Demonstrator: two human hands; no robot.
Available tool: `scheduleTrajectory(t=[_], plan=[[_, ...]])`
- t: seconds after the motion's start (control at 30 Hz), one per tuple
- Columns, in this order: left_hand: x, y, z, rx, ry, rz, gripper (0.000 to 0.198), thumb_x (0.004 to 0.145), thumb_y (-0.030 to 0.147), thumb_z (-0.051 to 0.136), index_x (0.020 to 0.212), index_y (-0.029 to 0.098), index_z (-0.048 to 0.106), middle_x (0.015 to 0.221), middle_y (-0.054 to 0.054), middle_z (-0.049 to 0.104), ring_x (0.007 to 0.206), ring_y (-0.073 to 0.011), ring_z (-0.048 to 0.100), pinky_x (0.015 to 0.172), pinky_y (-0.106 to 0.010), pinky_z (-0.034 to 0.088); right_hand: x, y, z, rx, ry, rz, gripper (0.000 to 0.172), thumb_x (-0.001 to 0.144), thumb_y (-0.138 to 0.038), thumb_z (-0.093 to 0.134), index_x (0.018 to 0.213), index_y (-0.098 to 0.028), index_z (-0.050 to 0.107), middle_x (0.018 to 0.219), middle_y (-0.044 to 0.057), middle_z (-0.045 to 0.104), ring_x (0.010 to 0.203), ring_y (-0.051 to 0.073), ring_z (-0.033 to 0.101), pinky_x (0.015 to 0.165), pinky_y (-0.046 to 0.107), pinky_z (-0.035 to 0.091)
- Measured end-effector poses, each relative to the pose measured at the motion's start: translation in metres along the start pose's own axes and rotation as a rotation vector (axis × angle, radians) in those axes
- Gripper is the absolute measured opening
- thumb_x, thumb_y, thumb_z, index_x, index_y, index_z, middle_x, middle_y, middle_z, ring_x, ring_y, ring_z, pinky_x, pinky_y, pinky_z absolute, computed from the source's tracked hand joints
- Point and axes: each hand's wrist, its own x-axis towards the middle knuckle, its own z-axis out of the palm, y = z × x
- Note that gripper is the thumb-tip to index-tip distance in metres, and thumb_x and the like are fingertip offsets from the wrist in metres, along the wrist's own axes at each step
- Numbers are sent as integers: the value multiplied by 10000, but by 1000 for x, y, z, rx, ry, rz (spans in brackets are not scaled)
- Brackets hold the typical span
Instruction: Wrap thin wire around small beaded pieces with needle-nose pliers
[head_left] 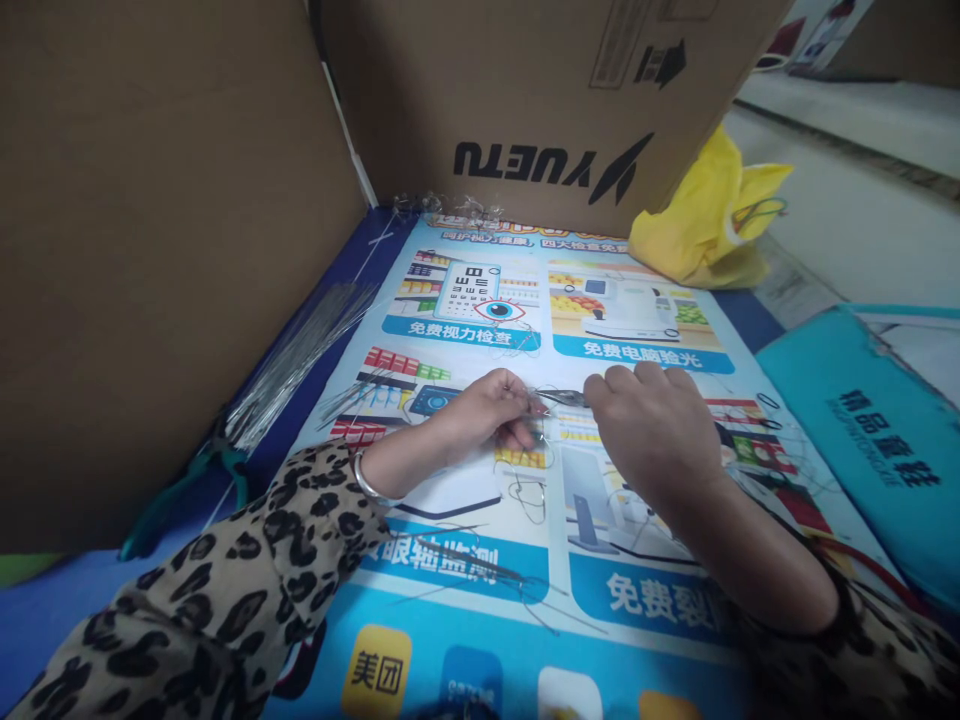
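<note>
Over the middle of the printed poster, my left hand (499, 410) is closed, pinching a thin bent wire (531, 490) that hangs in loops below its fingers. Facing it from the right, my right hand (652, 425) is wrapped in a fist around pliers (561, 397). Only the metal jaws show, pointing left and meeting the wire at my left fingertips; the handles are hidden in my palm. Whether the jaws are fully closed is too small to tell.
Cardboard walls (172, 250) rise at the left and back. A bundle of straight wires (300, 350) lies beside teal-handled pliers (214, 465). Loose wires (480, 565) cross the poster (480, 620) near me. A yellow bag (701, 225) and a teal box (862, 420) stand at right.
</note>
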Motion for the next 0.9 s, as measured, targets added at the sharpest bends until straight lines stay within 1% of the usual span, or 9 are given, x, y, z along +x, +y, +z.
scheduleTrajectory(t=[0.13, 0.27, 0.4, 0.47, 0.67, 0.9], plan=[[0, 0, 1, -22, 8, 20, 91, 851, 164, 517, 807, 167, 438, 673, -20, 647, 503, -88, 593, 482, -198, 427, -1, 1, 0, 3, -1, -4, 178, 825, -99, 428, 772, -163, 585, 712, 75, 588, 719, 213, 458, 634, 337, 173], [-1, 1, 1, -34, 32, 23, 92, 834, 157, 547, 820, 163, 456, 655, 2, 625, 501, -70, 564, 480, -185, 414, -1, 1, 1, 14, 3, -5, 181, 825, -102, 426, 773, -157, 590, 718, 81, 592, 719, 205, 456, 634, 337, 177], [0, 1, 1, -65, 63, 23, 102, 810, 141, 572, 834, 161, 475, 770, -13, 631, 522, -57, 544, 490, -195, 417, -1, 1, 1, 15, -5, 3, 188, 825, -99, 419, 765, -156, 588, 713, 81, 590, 717, 203, 458, 634, 337, 179], [1, 0, 0, -80, 58, 26, 100, 794, 127, 582, 829, 156, 492, 812, -23, 625, 523, -53, 530, 481, -197, 404, 0, 1, 0, 16, -14, 3, 183, 824, -101, 423, 768, -159, 588, 714, 80, 590, 716, 206, 461, 632, 337, 178], [1, 1, 0, -91, 41, 49, 69, 776, 85, 550, 798, 142, 518, 798, -21, 602, 497, -41, 480, 441, -184, 346, -1, 1, 0, 26, -18, 6, 187, 824, -101, 415, 777, -153, 589, 722, 86, 594, 715, 209, 464, 629, 332, 178], [1, -2, -3, -116, 20, 94, 99, 748, 146, 614, 792, 150, 525, 779, -13, 586, 532, -48, 484, 461, -181, 341, -1, 1, 0, 21, -17, 6, 167, 819, -106, 439, 762, -159, 587, 717, 85, 599, 704, 209, 467, 623, 335, 174]])
